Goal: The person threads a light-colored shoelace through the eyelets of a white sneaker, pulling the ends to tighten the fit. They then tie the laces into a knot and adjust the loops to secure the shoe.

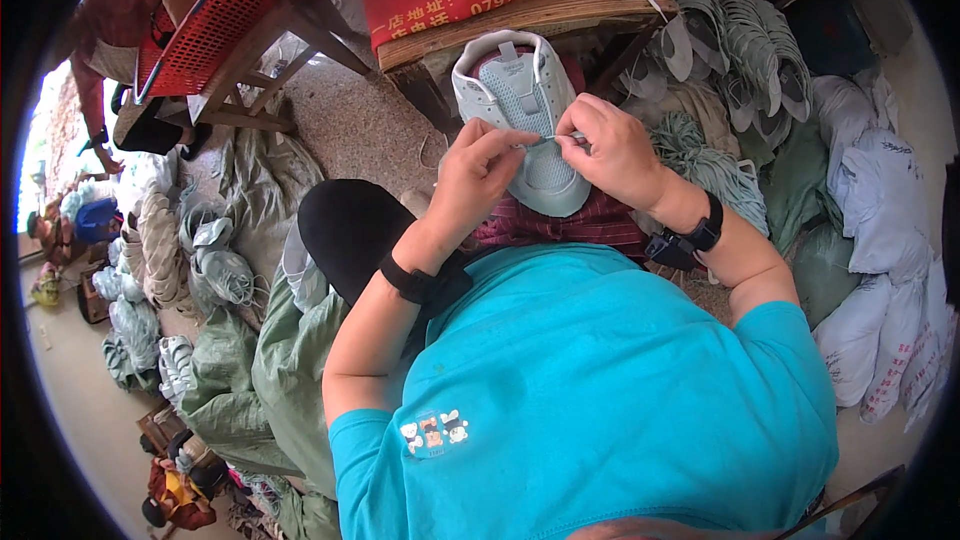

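Note:
A pale grey-blue shoe upper (553,178) lies in front of me above my lap, with its toe toward me and its eyelet rows spread apart. Over its vamp, just below the tongue (507,75), my left hand (478,165) pinches one part of a thin pale shoelace (547,139) between thumb and forefinger. Close by on the right, my right hand (607,145) is closed in a pinch on the same lace. The fingertips nearly meet, and they cover much of the lace. Dark bands circle both wrists.
Beyond the upper stands a wooden bench (530,22) with a red printed cover. A bundle of pale laces (700,165) hangs at the right, below stacked shoe uppers (750,50). Green sacks (225,375) and a red basket (205,15) are on the left. Other people are at the left.

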The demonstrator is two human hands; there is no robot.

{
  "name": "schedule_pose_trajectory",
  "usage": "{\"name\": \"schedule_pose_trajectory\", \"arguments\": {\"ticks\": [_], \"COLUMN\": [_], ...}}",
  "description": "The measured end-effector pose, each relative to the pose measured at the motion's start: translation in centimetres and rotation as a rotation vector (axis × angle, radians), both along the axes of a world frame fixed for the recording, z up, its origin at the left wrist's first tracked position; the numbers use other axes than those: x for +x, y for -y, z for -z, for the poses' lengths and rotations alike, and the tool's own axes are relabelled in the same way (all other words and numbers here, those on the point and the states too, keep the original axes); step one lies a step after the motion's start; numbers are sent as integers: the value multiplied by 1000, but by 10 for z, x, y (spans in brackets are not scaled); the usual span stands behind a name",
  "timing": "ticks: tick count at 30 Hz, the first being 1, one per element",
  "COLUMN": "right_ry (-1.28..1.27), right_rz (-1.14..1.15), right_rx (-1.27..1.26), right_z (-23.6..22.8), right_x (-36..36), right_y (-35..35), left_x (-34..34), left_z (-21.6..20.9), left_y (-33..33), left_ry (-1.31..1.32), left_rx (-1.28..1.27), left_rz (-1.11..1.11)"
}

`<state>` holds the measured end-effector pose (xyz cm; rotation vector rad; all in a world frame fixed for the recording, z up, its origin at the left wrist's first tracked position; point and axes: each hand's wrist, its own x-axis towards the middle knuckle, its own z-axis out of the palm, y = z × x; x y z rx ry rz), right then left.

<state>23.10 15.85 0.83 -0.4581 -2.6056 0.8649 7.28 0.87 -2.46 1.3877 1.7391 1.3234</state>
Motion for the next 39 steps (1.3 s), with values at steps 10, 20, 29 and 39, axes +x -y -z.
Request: {"name": "schedule_pose_trajectory", "arguments": {"ticks": [10,20,29,39], "right_ry": [35,-7,40,150], "right_rz": [-100,-66,-141,-220], "right_rx": [-450,-137,-153,-214], "right_z": [12,-1,-1,1], "right_x": [-10,-3,-15,-18], "right_y": [-16,-2,-1,-11], "left_x": [-2,4,2,-1], "left_z": [4,-1,4,7], "left_y": [0,-6,-1,-5], "left_ry": [-24,-162,-163,-696], "left_rx": [27,-18,17,209], "left_rz": [-27,-61,-36,-52]}}
